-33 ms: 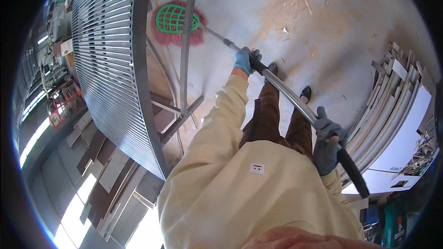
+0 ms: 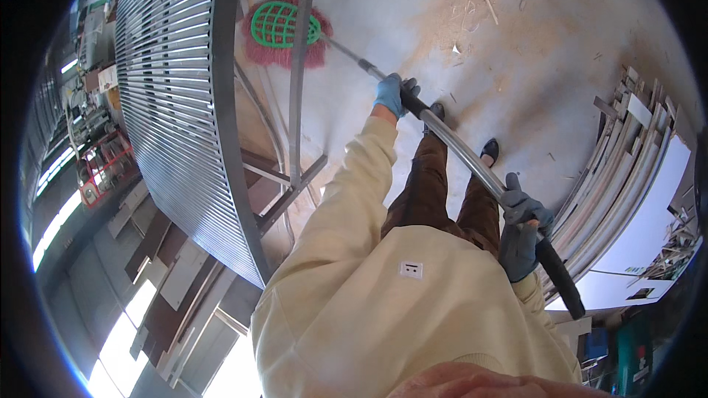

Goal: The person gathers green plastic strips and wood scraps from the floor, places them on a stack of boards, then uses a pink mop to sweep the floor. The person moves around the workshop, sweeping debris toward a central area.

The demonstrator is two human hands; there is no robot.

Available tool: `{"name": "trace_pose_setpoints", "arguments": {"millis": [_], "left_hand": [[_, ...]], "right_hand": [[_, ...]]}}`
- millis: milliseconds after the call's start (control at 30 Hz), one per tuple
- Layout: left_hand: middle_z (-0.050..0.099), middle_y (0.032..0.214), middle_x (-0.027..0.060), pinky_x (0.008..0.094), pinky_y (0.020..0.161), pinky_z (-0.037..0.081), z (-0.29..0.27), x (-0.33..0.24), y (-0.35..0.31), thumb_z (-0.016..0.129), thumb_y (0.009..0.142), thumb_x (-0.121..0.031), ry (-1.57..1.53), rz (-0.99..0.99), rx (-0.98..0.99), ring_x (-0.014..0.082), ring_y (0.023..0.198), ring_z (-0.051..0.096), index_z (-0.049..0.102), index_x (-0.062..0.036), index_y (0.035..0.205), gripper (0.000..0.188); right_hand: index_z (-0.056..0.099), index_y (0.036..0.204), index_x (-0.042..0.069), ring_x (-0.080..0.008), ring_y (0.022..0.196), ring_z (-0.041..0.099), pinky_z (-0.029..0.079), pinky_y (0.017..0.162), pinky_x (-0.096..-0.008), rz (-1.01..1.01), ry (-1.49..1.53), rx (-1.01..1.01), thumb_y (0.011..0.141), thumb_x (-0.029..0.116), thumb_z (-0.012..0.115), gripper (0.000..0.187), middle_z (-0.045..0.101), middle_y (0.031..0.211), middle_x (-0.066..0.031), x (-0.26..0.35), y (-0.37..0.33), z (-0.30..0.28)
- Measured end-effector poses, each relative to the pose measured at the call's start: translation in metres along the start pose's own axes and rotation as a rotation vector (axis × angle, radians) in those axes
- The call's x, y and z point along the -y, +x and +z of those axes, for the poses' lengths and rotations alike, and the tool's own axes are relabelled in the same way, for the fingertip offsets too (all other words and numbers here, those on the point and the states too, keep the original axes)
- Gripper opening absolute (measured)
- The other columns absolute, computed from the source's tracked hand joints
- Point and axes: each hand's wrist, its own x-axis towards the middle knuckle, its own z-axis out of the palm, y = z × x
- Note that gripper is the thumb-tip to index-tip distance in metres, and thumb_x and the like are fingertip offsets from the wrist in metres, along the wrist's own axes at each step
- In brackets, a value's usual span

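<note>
A long-handled broom (image 2: 461, 149) runs slantwise across the view, with a silver metal pole and black grips. Its head (image 2: 274, 23) has a green lattice top and reddish-pink bristles, and it rests on the floor at the upper left. A grey metal leg (image 2: 299, 66) hides part of that head. My left hand (image 2: 393, 96), in a blue and dark grey glove, is closed round the pole at its middle black sleeve. Farther back on the pole, my right hand (image 2: 525, 217) in a grey glove grips near the black end handle (image 2: 562, 280).
A slatted grey metal table (image 2: 177, 96) stands on my left, its legs and crossbars reaching the floor. Sawdust and wood scraps (image 2: 472, 18) lie on the concrete floor ahead. Long wooden strips (image 2: 619, 169) are stacked on my right. Boards (image 2: 173, 273) lean at the lower left.
The broom's end handle and my right hand have shifted very slightly left. At the other end, the broom head has moved a touch to the right. Both hands keep their hold.
</note>
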Motion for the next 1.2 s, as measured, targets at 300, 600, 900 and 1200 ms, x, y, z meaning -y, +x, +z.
{"name": "trace_pose_setpoints", "arguments": {"millis": [300, 600, 900, 1200], "left_hand": [[0.066, 0.093, 0.0220, 0.0532, 0.060, 0.059, 0.129, 0.083, -0.010, 0.050, 0.097, -0.019, 0.320, 0.002, 0.253, 0.0356, 0.071, 0.068, 0.043, -0.0047, 0.127, 0.034], [0.067, 0.088, 0.0241, 0.0509, 0.056, 0.059, 0.143, 0.250, -0.110, 0.045, 0.100, -0.019, 0.437, -0.240, 0.434, 0.0382, 0.063, 0.067, 0.046, -0.0100, 0.117, 0.020], [0.063, 0.084, 0.0179, 0.0511, 0.058, 0.060, 0.245, 0.331, -0.254, 0.052, 0.098, -0.020, 0.259, -0.328, 0.419, 0.0330, 0.064, 0.065, 0.042, -0.0122, 0.113, 0.020], [0.062, 0.090, 0.0168, 0.0487, 0.068, 0.061, 0.394, 0.291, -0.265, 0.050, 0.100, -0.025, 0.109, -0.251, 0.475, 0.0315, 0.069, 0.065, 0.046, -0.0095, 0.109, 0.018]], "right_hand": [[0.053, 0.107, 0.007, -0.0304, 0.121, 0.056, 0.041, 0.084, -0.0328, -0.027, -0.131, -0.480, 0.104, 0.047, 0.049, 0.040, 0.061, 0.131, -0.0210, 0.023, -0.069, -0.053], [0.059, 0.088, 0.005, -0.0289, 0.118, 0.055, 0.027, 0.120, -0.0527, -0.245, 0.195, -0.876, 0.104, 0.037, 0.051, 0.037, 0.063, 0.104, -0.0089, 0.104, -0.180, -0.110], [0.049, 0.077, 0.008, -0.0215, 0.093, 0.054, 0.019, 0.126, -0.0529, -0.527, 0.098, -0.703, 0.102, 0.024, 0.047, 0.030, 0.047, 0.080, -0.0027, 0.213, -0.181, -0.210], [0.051, 0.078, 0.009, -0.0212, 0.079, 0.052, 0.024, 0.120, -0.0584, -0.644, -0.011, -0.469, 0.098, 0.029, 0.055, 0.028, 0.045, 0.074, -0.0021, 0.287, -0.030, -0.304]]}}
